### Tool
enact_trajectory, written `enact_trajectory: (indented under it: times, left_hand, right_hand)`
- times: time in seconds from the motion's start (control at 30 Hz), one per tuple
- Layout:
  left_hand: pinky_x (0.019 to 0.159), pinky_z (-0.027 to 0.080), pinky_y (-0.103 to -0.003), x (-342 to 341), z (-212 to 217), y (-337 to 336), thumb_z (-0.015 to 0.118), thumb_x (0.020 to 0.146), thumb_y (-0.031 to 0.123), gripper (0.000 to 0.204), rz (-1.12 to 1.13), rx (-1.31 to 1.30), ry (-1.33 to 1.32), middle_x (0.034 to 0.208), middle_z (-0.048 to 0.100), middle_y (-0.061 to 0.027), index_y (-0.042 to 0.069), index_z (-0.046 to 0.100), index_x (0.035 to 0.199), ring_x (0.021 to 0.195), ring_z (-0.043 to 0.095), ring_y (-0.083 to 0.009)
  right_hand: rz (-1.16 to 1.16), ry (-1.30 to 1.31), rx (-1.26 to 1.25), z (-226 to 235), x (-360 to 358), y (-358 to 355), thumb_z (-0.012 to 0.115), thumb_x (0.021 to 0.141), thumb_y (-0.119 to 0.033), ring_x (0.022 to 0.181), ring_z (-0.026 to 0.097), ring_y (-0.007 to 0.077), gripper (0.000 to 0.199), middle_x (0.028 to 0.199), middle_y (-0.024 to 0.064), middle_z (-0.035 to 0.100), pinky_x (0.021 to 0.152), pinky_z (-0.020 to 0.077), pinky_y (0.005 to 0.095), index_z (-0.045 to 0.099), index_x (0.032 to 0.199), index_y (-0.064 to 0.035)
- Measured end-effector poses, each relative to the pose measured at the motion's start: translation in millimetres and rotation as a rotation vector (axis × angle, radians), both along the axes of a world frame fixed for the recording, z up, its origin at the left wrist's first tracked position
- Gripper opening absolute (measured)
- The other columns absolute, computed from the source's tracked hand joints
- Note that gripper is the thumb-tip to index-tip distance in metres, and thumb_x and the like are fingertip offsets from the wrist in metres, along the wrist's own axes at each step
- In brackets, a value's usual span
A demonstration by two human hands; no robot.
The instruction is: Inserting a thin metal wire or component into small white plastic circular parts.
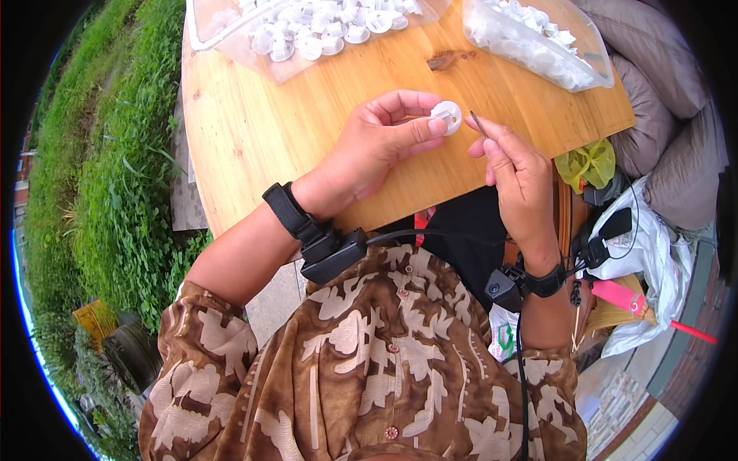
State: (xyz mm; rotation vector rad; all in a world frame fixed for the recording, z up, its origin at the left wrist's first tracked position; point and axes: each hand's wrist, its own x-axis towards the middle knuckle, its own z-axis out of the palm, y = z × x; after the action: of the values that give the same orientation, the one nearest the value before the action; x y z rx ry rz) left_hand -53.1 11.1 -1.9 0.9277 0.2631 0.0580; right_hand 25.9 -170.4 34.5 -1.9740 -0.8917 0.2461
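Two hands meet over the table (pixel 254 131), cap and pin apart.
Left hand (pixel 377 146) pinches a white cap (pixel 447 117) at its fingertips; right hand (pixel 519 177) grips a thin pin (pixel 479 124) just beside it. The hold looks light, so the cap could slip, or the pin could prick a fingertip.

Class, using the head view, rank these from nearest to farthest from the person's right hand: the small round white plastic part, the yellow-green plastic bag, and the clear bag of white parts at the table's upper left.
1. Small round white plastic part: just left of the right hand, pinched in the left hand.
2. Yellow-green plastic bag: to its right, off the table edge.
3. Clear bag of white parts: far upper left on the wooden table.
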Motion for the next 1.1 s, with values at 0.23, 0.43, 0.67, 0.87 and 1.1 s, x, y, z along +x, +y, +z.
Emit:
enact_trajectory:
  times: [0.23, 0.43, 0.67, 0.87, 1.1]
  left_hand:
    - [0.090, 0.052, -0.028, -0.5, 0.6, 0.5, 0.065, 0.088, 0.009, 0.024, -0.053, -0.035, -0.005, 0.110, 0.063, -0.0040, 0.005, 0.059, 0.111, 0.104, 0.061, -0.0143]
    - [0.090, 0.052, -0.028, -0.5, -0.6, 0.8, 0.065, 0.088, 0.009, 0.023, -0.053, -0.013, -0.013, 0.109, 0.063, -0.0042, 0.005, 0.060, 0.109, 0.104, 0.061, -0.0137]
    - [0.089, 0.053, -0.028, -0.9, -2.3, 0.0, 0.065, 0.088, 0.008, 0.022, -0.066, -0.011, -0.042, 0.110, 0.063, -0.0050, 0.005, 0.060, 0.109, 0.103, 0.061, -0.0136]
    - [0.089, 0.052, -0.028, -0.7, -3.6, -0.3, 0.065, 0.088, 0.007, 0.021, -0.067, 0.000, -0.049, 0.111, 0.064, -0.0060, 0.005, 0.060, 0.109, 0.103, 0.061, -0.0143]
    - [0.089, 0.052, -0.028, 0.2, -6.8, -0.6, 0.066, 0.087, 0.005, 0.021, -0.055, 0.027, -0.081, 0.109, 0.065, -0.0077, 0.003, 0.061, 0.108, 0.100, 0.062, -0.0143]
  right_hand:
    - [-0.067, 0.034, -0.011, 5.7, -10.5, 2.5, 0.053, 0.088, 0.002, 0.052, 0.054, 0.0113, 0.030, 0.079, 0.0099, 0.066, 0.050, 0.0443, 0.0250, 0.065, 0.115, -0.0064]
    - [-0.047, -0.010, 0.053, 4.5, -12.1, 4.3, 0.057, 0.086, 0.004, 0.050, 0.053, 0.0099, 0.028, 0.077, 0.0084, 0.066, 0.047, 0.0424, 0.0230, 0.067, 0.110, -0.0052]
    - [-0.064, -0.012, 0.053, 6.5, -13.6, 4.4, 0.060, 0.084, 0.004, 0.051, 0.055, 0.0105, 0.026, 0.076, 0.0088, 0.065, 0.047, 0.0436, 0.0231, 0.068, 0.107, -0.0044]
    - [-0.065, -0.012, 0.045, 7.4, -14.2, 3.5, 0.059, 0.084, 0.005, 0.052, 0.056, 0.0112, 0.025, 0.076, 0.0091, 0.065, 0.048, 0.0442, 0.0232, 0.067, 0.106, -0.0035]
    - [-0.062, -0.018, 0.042, 8.0, -14.3, 3.2, 0.059, 0.083, 0.005, 0.052, 0.056, 0.0113, 0.025, 0.074, 0.0090, 0.065, 0.048, 0.0431, 0.0236, 0.068, 0.105, -0.0035]
